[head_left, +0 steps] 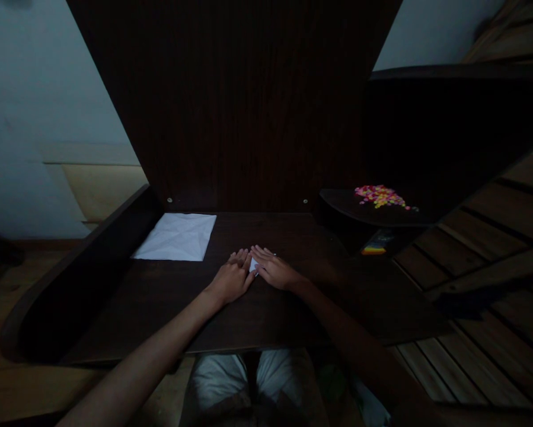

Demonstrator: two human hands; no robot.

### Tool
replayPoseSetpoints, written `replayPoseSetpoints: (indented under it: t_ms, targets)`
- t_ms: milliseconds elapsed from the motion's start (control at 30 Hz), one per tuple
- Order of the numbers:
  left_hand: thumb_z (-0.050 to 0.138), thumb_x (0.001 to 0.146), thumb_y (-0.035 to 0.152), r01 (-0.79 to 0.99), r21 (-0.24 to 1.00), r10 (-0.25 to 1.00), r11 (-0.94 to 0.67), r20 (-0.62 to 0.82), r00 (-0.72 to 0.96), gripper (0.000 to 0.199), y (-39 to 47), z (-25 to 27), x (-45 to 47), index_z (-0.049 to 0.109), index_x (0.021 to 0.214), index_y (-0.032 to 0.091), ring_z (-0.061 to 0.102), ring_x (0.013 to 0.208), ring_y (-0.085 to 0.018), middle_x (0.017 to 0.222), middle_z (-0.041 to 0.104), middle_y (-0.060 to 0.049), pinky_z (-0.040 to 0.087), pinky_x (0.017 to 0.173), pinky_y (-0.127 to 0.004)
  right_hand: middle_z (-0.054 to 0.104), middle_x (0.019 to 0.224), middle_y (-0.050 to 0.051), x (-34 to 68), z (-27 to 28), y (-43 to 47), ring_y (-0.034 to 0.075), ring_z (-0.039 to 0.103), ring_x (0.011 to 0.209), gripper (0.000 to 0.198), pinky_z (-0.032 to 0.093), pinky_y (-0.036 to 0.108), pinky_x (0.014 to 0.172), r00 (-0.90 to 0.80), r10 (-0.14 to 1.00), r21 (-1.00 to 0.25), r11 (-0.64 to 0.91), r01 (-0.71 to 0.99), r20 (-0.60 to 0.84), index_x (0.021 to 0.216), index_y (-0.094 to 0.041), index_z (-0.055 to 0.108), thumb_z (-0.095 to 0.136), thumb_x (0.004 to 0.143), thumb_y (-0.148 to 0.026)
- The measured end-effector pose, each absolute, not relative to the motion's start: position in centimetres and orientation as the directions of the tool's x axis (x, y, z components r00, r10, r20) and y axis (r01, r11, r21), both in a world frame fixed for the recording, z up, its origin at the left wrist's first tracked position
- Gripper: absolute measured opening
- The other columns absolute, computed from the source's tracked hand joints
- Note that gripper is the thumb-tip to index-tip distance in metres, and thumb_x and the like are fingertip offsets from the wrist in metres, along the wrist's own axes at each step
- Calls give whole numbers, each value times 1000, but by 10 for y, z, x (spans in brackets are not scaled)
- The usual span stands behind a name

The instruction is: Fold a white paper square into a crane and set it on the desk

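My left hand (231,277) lies flat on the dark desk, its fingers stretched forward over a small piece of white folded paper (252,265). From the other side my right hand (273,268) presses on the same paper, fingers laid out flat and pointing forward-left. The two hands nearly meet at the fingertips and thumbs. Only a small white patch shows between them, with a bit of edge past the right fingertips; the rest is hidden. Farther left on the desk lies a large white paper sheet (177,236) with crease lines.
On a raised corner shelf (337,201) at the right sits a heap of small pink, red and yellow pieces (379,196). Below it is a dark item with a yellow edge (375,244). A raised side panel (77,267) bounds the desk (168,308) at left; a tall back panel (248,107) stands behind.
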State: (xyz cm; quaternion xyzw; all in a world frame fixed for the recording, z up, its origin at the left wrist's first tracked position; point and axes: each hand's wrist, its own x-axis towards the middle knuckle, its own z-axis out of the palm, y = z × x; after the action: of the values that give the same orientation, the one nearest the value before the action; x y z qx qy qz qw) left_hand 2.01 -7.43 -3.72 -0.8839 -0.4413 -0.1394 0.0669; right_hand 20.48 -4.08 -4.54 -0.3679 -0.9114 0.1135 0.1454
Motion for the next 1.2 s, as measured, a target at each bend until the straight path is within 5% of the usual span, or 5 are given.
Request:
replayPoseSetpoints:
  t_ms: [467,867,1200]
  targets:
    - [30,94,54,857,56,835,-513,266,482,67,-76,-32,14,45,134,3,41,133,-30,139,47,-23,33,109,-43,29,151,16,227,-35,-51,26,23,142,58,21,50,115,-631,765,-278,639,717,130,144,-10,34,37,96,-43]
    - [27,90,62,891,48,883,-452,163,440,80,-79,-21,10,40,138,-1,34,137,-29,142,42,-24,24,113,-45,27,152,13,237,-30,-54,26,20,143,56,18,52,114,-605,789,-256,610,750,109,146,-14,30,32,98,-41]
    - [37,83,70,875,96,877,-475,134,462,87,-75,-22,4,37,141,4,31,138,-31,144,41,-22,23,114,-47,32,150,11,241,-30,-50,26,20,143,57,17,52,115,-602,789,-355,602,716,125,144,-17,35,39,96,-45]
